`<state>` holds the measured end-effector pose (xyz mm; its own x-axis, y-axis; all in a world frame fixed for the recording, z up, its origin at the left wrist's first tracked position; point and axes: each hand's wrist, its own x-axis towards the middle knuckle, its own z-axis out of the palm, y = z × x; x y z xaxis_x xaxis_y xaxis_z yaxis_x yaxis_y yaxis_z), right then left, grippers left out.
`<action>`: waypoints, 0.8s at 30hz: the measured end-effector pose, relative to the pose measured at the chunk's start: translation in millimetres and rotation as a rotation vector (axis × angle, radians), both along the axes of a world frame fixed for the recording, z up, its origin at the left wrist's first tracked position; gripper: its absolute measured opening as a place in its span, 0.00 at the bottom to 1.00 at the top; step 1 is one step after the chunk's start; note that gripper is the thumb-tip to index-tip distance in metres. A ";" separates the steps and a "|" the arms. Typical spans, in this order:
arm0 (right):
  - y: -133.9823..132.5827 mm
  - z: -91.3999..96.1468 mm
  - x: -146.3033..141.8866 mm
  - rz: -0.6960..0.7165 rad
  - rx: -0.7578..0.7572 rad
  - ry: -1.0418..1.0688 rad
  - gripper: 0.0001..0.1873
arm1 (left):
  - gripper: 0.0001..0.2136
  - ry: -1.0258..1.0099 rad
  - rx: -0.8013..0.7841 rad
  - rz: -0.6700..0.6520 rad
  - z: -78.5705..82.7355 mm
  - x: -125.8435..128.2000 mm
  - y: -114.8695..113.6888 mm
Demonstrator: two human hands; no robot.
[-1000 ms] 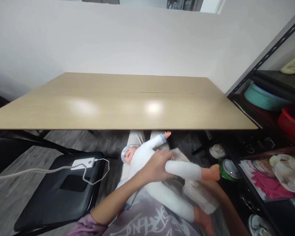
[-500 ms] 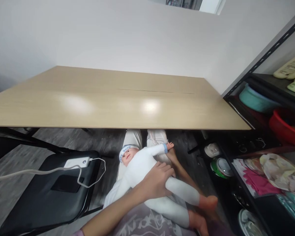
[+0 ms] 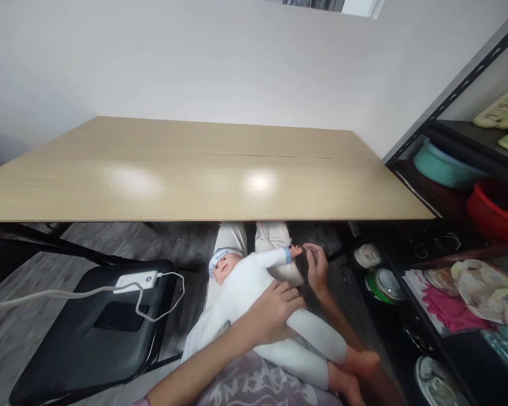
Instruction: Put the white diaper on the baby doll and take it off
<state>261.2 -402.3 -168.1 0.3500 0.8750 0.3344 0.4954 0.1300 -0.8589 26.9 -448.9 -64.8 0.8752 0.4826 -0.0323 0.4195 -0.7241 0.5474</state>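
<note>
A baby doll (image 3: 245, 282) in a white suit with blue cuffs and a printed cap lies slantwise across my lap, its head to the upper left and bare feet to the lower right. My left hand (image 3: 275, 313) rests over its hip and upper leg, fingers curled round it. Just right of the doll's outstretched hand (image 3: 295, 251), my right hand (image 3: 317, 268) is raised with loosely bent fingers, holding nothing. A narrow gap seems to lie between its fingertips and the doll's fingers.
A wooden table (image 3: 173, 192) spans the front. On the left a black chair (image 3: 84, 355) bears a white power bank (image 3: 136, 281) with a cable, and a dark phone (image 3: 121, 317). Shelves at right hold a teal basin (image 3: 444, 166), a red basin (image 3: 495, 214) and pink cloth (image 3: 449, 307).
My right hand has come out from behind the doll's outstretched arm, moving right and up, and its fingers now show. My left hand keeps its place on the doll.
</note>
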 end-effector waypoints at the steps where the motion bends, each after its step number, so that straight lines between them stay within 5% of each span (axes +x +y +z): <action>1: -2.5 14.2 0.7 0.095 0.052 -0.091 0.17 | 0.18 -0.018 0.004 -0.007 1.0 -3.3 -0.8; 5: 6.4 59.8 -10.1 0.617 0.041 -0.510 0.26 | 0.18 -0.131 -0.016 0.003 8.9 -14.1 -4.1; 8: 28.4 69.6 -30.7 0.789 -0.057 -0.671 0.32 | 0.19 -0.230 -0.062 0.024 19.0 -23.0 -7.9; 11: 46.5 73.1 -53.7 0.851 -0.100 -0.733 0.22 | 0.21 -0.303 -0.106 0.089 16.8 -46.7 -17.7; 13: 50.5 79.9 -66.2 0.881 -0.068 -0.770 0.16 | 0.19 -0.386 -0.054 0.263 -0.2 -73.6 -29.3; 16: 44.5 95.5 -78.3 0.880 0.014 -0.810 0.14 | 0.13 -0.519 0.133 0.836 -41.9 -120.0 -51.8; 18: 35.4 105.4 -82.3 0.852 0.055 -0.764 0.15 | 0.20 -0.482 0.092 1.134 -67.7 -145.2 -66.6; 20: 24.6 113.2 -84.2 0.799 0.092 -0.658 0.17 | 0.25 -0.427 -0.100 1.200 -84.7 -160.3 -77.5; 24: 5.9 128.3 -81.6 0.672 0.195 -0.436 0.19 | 0.27 -0.442 -0.365 1.066 -90.7 -162.0 -77.1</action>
